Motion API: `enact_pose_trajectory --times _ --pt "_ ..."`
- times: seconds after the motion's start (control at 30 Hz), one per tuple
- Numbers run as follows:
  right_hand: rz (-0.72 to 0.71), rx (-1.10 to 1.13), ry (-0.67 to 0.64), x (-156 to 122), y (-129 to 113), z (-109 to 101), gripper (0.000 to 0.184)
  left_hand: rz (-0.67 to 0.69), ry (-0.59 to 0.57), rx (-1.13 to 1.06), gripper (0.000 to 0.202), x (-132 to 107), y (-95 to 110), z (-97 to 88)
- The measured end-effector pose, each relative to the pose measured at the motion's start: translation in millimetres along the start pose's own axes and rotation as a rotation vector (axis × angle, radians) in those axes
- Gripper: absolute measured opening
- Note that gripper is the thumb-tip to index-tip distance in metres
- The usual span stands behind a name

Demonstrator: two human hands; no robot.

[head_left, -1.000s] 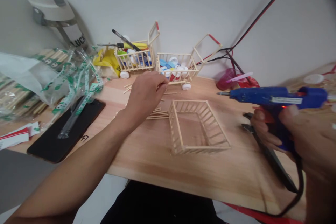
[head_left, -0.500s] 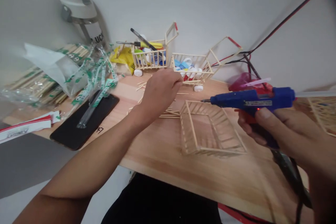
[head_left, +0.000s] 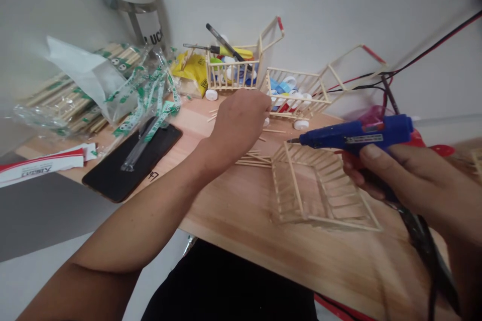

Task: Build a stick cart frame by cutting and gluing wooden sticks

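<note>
My right hand [head_left: 406, 185] is wrapped round a blue glue gun [head_left: 354, 135], nozzle pointing left above the far rim of an open basket of thin wooden sticks [head_left: 320, 190] on the wooden tabletop [head_left: 241, 220]. My left hand [head_left: 239, 123] reaches out over loose wooden sticks [head_left: 252, 159] behind the basket. Its fingers are curled and pinched together; what they hold is hidden.
Two finished stick carts, one [head_left: 237, 67] filled with tools and caps, the other [head_left: 297, 95] with bottle caps, stand by the wall. Bags of sticks [head_left: 94, 95], a black phone [head_left: 131, 160], a bottle [head_left: 139, 5], red and black wires [head_left: 414, 60] lie around.
The view has swung left and down. The glue gun moved left, closer to the basket and my left hand. My left hand stays over the loose sticks.
</note>
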State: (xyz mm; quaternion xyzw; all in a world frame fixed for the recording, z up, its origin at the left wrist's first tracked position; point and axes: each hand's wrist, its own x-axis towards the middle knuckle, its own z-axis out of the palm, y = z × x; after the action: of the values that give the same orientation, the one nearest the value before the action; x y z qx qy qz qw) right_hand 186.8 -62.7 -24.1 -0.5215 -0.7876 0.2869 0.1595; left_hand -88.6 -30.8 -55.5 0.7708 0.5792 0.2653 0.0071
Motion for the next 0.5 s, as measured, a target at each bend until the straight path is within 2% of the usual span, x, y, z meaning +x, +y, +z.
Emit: enact_pose_trajectory --times 0.5 --pt "0.009 -0.101 0.002 3.3 -6.4 -0.9 0.065 -0.027 -0.033 -0.040 0.017 -0.6 0.0 -3.0"
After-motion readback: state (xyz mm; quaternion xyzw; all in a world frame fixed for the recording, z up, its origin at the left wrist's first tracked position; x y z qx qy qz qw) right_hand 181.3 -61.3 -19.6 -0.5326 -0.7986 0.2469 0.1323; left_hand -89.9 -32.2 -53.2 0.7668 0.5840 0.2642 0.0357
